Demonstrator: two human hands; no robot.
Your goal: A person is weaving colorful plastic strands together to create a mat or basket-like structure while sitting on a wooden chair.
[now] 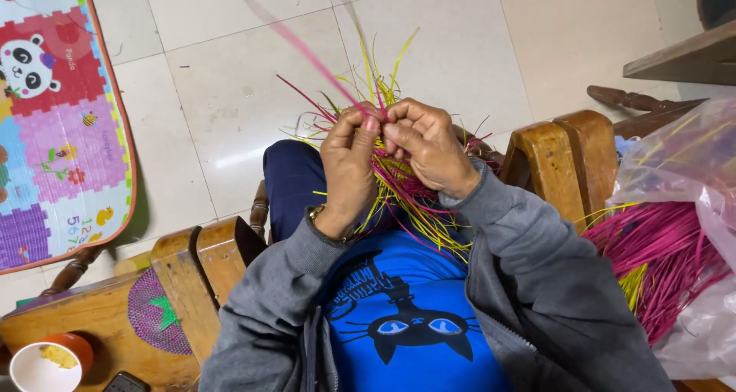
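While I watch through the head camera, both hands meet over the lap, and I log the following.

Left hand: left hand [349, 169], fingers pressed together and pinched on a pink strand [307, 51]; thumb tip touching the other hand's fingertips.
Right hand: right hand [428, 148], fingers curled and pinching the same bundle of strips from the 3 o'clock side; knuckles up.
Worked item: bundle of pink and yellow strips [406, 196], held between both hands above the lap, at 12 o'clock from the blue shirt [406, 300]. Loose ends fan out toward 12 o'clock and trail down toward 6 o'clock.
Pink strand: runs from the pinch up toward 11 o'clock, blurred along its length; I cannot tell where its far end lies.
Clothing: grey jacket sleeves [529, 261] on both arms; a wrist band shows at the left cuff.
Seat: wooden chair arms [563, 158] at 3 o'clock and 8 o'clock of the hands.
Supply: clear plastic bag [675, 169] at 4 o'clock, holding more pink and yellow strips, resting beside the right chair arm.
Lower left: small bowl [34, 365] with a yellow morsel, on wood at 8 o'clock; a woven purple mat [153, 315] near it.
Floor: pale tiled floor [460, 47]; colourful play mat [54, 123] at 9 o'clock.
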